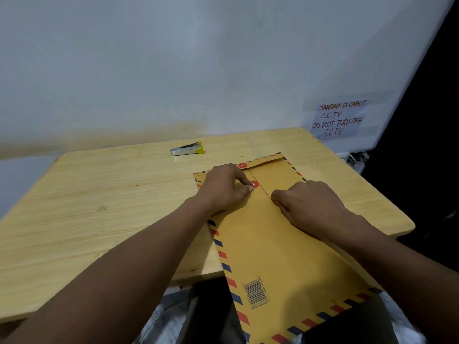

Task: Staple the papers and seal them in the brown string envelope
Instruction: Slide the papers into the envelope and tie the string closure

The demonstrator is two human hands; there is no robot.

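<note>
The brown string envelope with red and blue striped edges lies on the wooden table, its lower end hanging over the near edge. Its flap is folded down, with one red button on the flap and another red button on the body. My left hand rests on the envelope with thumb and forefinger at the lower button. A thin string runs from that button to my right hand, which pinches it with curled fingers. No papers are visible.
A silver stapler with a yellow end lies at the back of the table near the white wall. A handwritten CCTV notice is taped on the wall at the right. Dark space lies beyond the table's right edge.
</note>
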